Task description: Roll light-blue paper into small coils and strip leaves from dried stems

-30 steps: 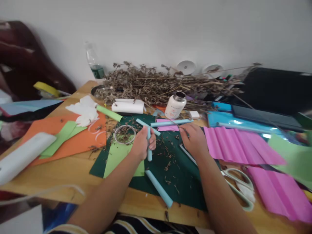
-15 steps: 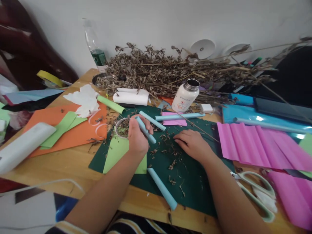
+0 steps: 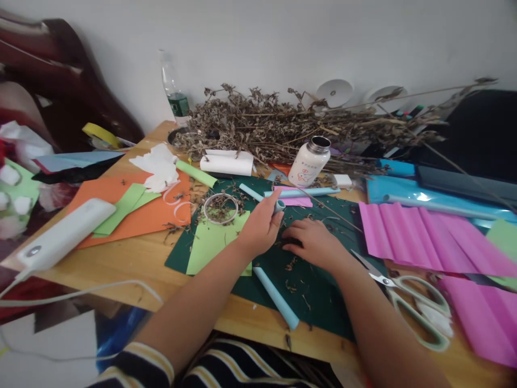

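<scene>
My left hand [image 3: 260, 229] is closed around a light blue paper tube [image 3: 280, 205]; only its hollow end shows between thumb and fingers. Beside it, my right hand [image 3: 313, 242] rests low over the green cutting mat [image 3: 323, 299], fingers loosely bent and apart, nothing visible in them. Another blue tube [image 3: 250, 192] lies behind my left hand, partly covered by it. A longer tube [image 3: 302, 192] crosses a pink paper strip [image 3: 297, 201], and one more lies near the mat's front edge. Left of my hand, a clear tape ring [image 3: 221, 208] with dried bits sits on light green paper [image 3: 214, 248].
Dried plant stalks [image 3: 258, 126] spread along the wall. A white open bottle [image 3: 309, 161] stands behind the mat. Scissors [image 3: 412, 296] lie open at right beside pink crepe paper [image 3: 432, 237]. Orange paper [image 3: 121, 215] and a white corded device [image 3: 64, 234] are at left.
My left hand has moved right, toward my right hand, and turned the blue tube so its end faces me. The whole view has shifted slightly.
</scene>
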Motion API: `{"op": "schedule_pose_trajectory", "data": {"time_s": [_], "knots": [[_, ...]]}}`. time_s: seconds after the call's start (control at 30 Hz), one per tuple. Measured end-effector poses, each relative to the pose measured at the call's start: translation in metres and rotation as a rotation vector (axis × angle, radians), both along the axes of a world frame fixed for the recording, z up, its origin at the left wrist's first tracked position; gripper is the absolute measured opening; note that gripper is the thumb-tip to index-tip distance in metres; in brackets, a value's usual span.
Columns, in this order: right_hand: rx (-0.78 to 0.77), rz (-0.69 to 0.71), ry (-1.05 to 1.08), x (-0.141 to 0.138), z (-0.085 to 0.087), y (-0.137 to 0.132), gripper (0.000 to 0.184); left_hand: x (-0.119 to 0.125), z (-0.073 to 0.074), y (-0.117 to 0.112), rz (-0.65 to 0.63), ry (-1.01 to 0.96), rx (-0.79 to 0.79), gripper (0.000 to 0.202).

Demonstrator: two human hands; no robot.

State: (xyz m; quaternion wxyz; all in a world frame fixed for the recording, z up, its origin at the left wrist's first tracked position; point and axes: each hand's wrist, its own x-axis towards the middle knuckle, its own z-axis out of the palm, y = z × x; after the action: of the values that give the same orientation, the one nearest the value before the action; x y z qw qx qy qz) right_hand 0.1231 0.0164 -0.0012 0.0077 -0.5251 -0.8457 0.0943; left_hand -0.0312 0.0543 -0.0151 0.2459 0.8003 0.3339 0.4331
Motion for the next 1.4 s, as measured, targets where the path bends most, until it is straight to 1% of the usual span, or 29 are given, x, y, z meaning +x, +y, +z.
{"op": "schedule_pose_trajectory", "data": {"time_s": [0.07, 0.17, 0.23, 0.3, 0.43, 0.53, 0.7, 0.77, 0.87, 0.9, 1.0, 1.07, 1.1, 1.23, 1.4], "knots": [[0.013, -0.01, -0.033, -0.004, 0.001, -0.001, 0.013, -0.001, 0.002, -0.001, -0.012, 0.065, 0.019, 0.044], [0.048, -0.071, -0.036, -0.005, 0.004, -0.003, 0.012, -0.002, 0.004, -0.003, -0.031, 0.118, 0.017, 0.042], [0.067, -0.12, -0.005, -0.002, 0.006, -0.004, 0.012, -0.003, 0.005, -0.004, -0.038, 0.124, 0.0, 0.038], [0.069, -0.14, 0.019, 0.001, 0.007, -0.005, 0.014, -0.003, 0.005, -0.006, -0.02, 0.101, -0.025, 0.034], [0.031, -0.113, 0.027, 0.0, 0.001, -0.006, 0.024, -0.004, 0.005, -0.007, 0.052, 0.028, -0.076, 0.028], [0.03, -0.112, 0.01, -0.004, -0.003, -0.005, 0.028, -0.004, 0.005, -0.008, 0.081, -0.009, -0.098, 0.026], [0.061, -0.094, -0.009, -0.01, -0.004, -0.006, 0.024, -0.004, 0.004, -0.008, 0.107, -0.049, -0.115, 0.024], [0.094, -0.081, 0.002, -0.008, -0.002, -0.007, 0.022, -0.004, 0.003, -0.008, 0.116, -0.054, -0.114, 0.024], [0.173, -0.115, 0.052, -0.001, 0.002, -0.007, 0.02, -0.004, 0.003, -0.009, 0.138, -0.06, -0.111, 0.024], [0.177, -0.117, 0.077, 0.001, 0.003, -0.006, 0.02, -0.004, 0.003, -0.009, 0.141, -0.06, -0.115, 0.024], [0.093, -0.036, 0.134, 0.003, 0.001, -0.005, 0.02, -0.004, 0.002, -0.01, 0.137, -0.054, -0.129, 0.023], [0.043, 0.018, 0.134, 0.001, -0.003, -0.005, 0.02, -0.003, 0.002, -0.01, 0.127, -0.051, -0.13, 0.022], [0.039, 0.023, 0.124, -0.001, -0.005, -0.005, 0.02, -0.003, 0.002, -0.01, 0.123, -0.049, -0.128, 0.022], [0.057, -0.003, 0.072, -0.009, -0.01, -0.004, 0.018, -0.002, 0.003, -0.01, 0.119, -0.052, -0.122, 0.023], [0.101, -0.052, 0.015, -0.009, -0.005, -0.004, 0.016, -0.002, 0.003, -0.01, 0.105, -0.05, -0.114, 0.023]]}}
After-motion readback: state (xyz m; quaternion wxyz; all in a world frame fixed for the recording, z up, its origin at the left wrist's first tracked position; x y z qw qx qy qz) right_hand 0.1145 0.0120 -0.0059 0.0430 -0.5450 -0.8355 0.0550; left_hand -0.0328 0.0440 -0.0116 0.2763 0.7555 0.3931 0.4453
